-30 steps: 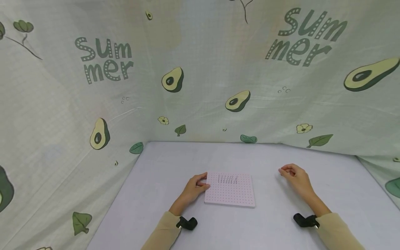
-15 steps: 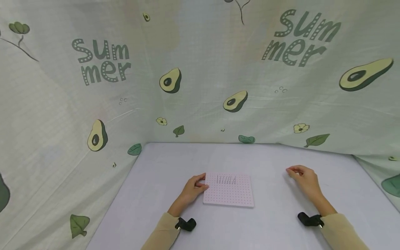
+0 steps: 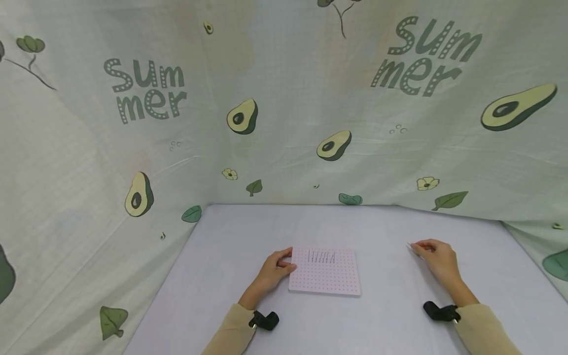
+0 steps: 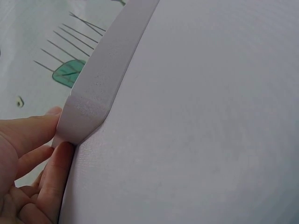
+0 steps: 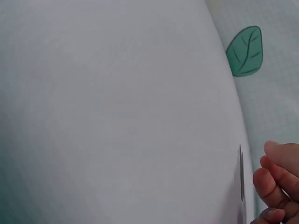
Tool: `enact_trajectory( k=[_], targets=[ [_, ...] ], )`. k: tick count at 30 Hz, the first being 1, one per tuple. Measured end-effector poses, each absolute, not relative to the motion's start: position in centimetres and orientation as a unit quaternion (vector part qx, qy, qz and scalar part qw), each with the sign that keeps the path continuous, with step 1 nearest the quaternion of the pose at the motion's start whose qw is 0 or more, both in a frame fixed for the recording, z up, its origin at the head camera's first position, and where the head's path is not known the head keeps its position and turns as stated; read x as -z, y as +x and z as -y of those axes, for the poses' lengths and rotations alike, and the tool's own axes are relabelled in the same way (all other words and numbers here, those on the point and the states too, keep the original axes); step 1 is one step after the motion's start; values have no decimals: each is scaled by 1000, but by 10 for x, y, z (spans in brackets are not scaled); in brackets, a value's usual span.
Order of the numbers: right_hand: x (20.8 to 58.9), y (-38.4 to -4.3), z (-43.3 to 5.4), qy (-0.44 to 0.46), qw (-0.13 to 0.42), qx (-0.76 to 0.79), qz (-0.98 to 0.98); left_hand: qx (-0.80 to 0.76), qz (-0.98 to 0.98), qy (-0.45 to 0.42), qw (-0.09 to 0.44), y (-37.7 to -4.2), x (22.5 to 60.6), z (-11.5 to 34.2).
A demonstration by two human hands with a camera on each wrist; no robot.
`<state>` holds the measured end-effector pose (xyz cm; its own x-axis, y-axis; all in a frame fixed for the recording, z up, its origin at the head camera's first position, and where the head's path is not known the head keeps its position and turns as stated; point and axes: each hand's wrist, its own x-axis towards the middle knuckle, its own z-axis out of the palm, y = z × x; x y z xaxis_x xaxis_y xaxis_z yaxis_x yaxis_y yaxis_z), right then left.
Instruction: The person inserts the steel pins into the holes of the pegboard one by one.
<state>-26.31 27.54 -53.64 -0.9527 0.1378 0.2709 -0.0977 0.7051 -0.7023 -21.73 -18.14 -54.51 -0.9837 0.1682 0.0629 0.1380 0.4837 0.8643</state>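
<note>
A pale pink pegboard (image 3: 326, 281) lies on the table with several thin metal pins (image 4: 80, 33) standing in a row near its far edge. My left hand (image 3: 268, 273) holds the board's left edge, thumb and fingers at its corner. Right of the board, my right hand (image 3: 439, 259) is above the table with loosely bent fingers. Beside its fingertips is a thin metal pin (image 5: 242, 177), with a small gap between it and the fingers in the right wrist view. In the head view it overlaps the fingertips. Whether this pin is in the air cannot be made out.
White cloth (image 3: 355, 325) covers the table. A pale curtain (image 3: 284, 162) printed with avocados and leaves hangs behind and at the left. Black cameras are worn on the left wrist (image 3: 266, 320) and right wrist (image 3: 440, 312).
My right hand has shifted slightly right, away from the board. A thin pin now shows at its fingertips, where none was visible before. The left hand stays on the board.
</note>
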Motion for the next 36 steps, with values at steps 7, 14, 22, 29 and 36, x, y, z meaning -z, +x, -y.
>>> enact_trajectory(
  k=[7, 14, 22, 29, 36],
  targets=[
    [541, -266, -279, -11, 148, -379, 913, -502, -861, 81, 15, -216, 544, 180],
    [544, -267, -280, -10, 149, -378, 914, -503, -860, 90, 12, -217, 544, 180],
    [545, -267, -280, -10, 145, -380, 914, -504, -859, 90, 11, -218, 545, 181],
    [544, -266, -279, -3, 145, -381, 913, -507, -857, 92, 11, -217, 545, 182],
    [544, -264, -278, 0, 154, -375, 914, -506, -858, 92, 13, -217, 546, 181]
  ],
)
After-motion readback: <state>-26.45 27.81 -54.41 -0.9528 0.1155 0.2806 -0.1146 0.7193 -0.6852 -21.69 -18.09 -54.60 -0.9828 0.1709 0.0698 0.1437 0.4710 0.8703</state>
